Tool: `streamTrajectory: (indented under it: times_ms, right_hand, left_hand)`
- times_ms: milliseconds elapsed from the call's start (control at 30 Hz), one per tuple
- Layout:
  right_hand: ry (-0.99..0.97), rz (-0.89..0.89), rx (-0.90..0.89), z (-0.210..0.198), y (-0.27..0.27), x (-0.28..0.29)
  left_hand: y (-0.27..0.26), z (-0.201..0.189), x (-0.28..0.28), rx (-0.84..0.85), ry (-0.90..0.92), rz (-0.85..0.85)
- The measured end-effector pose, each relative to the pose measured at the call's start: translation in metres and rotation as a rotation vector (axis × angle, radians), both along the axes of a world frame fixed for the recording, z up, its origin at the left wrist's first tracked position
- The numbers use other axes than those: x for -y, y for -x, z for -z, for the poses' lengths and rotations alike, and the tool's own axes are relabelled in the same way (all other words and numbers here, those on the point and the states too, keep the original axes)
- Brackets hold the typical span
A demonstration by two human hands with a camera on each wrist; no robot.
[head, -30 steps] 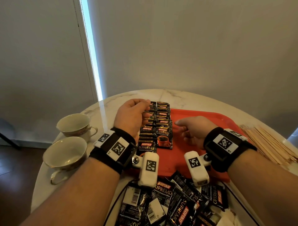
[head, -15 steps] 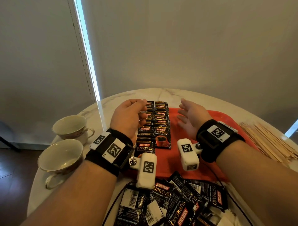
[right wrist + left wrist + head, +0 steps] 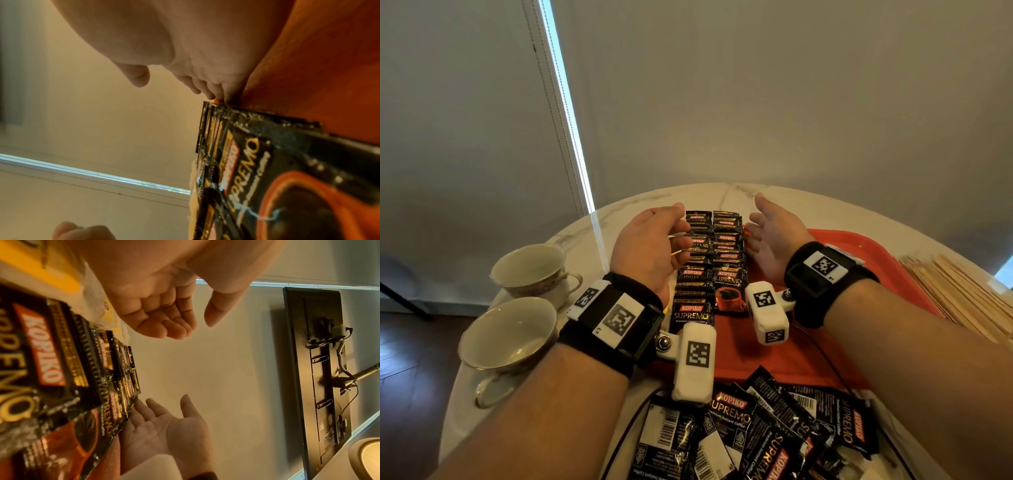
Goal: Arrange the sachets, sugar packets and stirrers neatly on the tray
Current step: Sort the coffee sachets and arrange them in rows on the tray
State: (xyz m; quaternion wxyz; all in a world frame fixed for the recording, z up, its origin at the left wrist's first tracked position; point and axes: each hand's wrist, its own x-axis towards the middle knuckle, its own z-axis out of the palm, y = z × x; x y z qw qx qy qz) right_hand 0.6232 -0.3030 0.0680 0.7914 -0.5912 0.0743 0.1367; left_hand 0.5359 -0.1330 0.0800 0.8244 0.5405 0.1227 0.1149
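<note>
Two neat rows of black Kopiko sachets (image 3: pixel 714 260) lie along the left part of the red tray (image 3: pixel 835 246). My left hand (image 3: pixel 681 224) hovers at the left row's outer edge, fingers loosely cupped and holding nothing; the left wrist view shows this hand (image 3: pixel 185 324) empty. My right hand (image 3: pixel 756 219) is open, palm toward the rows, with its straight fingertips (image 3: pixel 211 95) touching the right row's edge. A loose heap of more sachets (image 3: pixel 756 431) lies in front of the tray. Wooden stirrers (image 3: pixel 959 294) are piled on the table to the right of the tray.
Two empty teacups (image 3: pixel 530 270) (image 3: pixel 506 339) stand on the marble table (image 3: pixel 626 209) to the left of my left arm. The tray's right half (image 3: pixel 859 274) is bare red surface. A wall and a window blind rise behind the table.
My right hand has uncurled and moved forward from the tray's middle to the right row's far end. My left hand has loosened its fingers beside the left row.
</note>
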Motion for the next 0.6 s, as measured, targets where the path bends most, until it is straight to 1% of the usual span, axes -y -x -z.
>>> streamTrajectory:
  times_ms: [133, 233, 400, 467, 600]
  right_hand:
    - [0.044, 0.018, 0.006, -0.003, -0.01, -0.001]
    - [0.091, -0.026, -0.01, -0.006, -0.014, 0.0]
    - [0.118, -0.037, -0.052, -0.02, -0.004, 0.008]
    - [0.241, -0.047, -0.011, -0.027, 0.008, 0.012]
    - [0.634, -0.176, 0.125, -0.046, 0.046, 0.017]
  left_hand:
    - [-0.001, 0.001, -0.001, -0.015, -0.004, -0.008]
    - [-0.002, 0.002, -0.001, -0.031, -0.001, -0.007]
    - [0.004, -0.005, 0.001, -0.047, 0.019, 0.011]
    - [0.009, -0.012, 0.002, -0.031, 0.038, 0.028]
    - [0.028, -0.032, 0.008, 0.03, 0.021, 0.036]
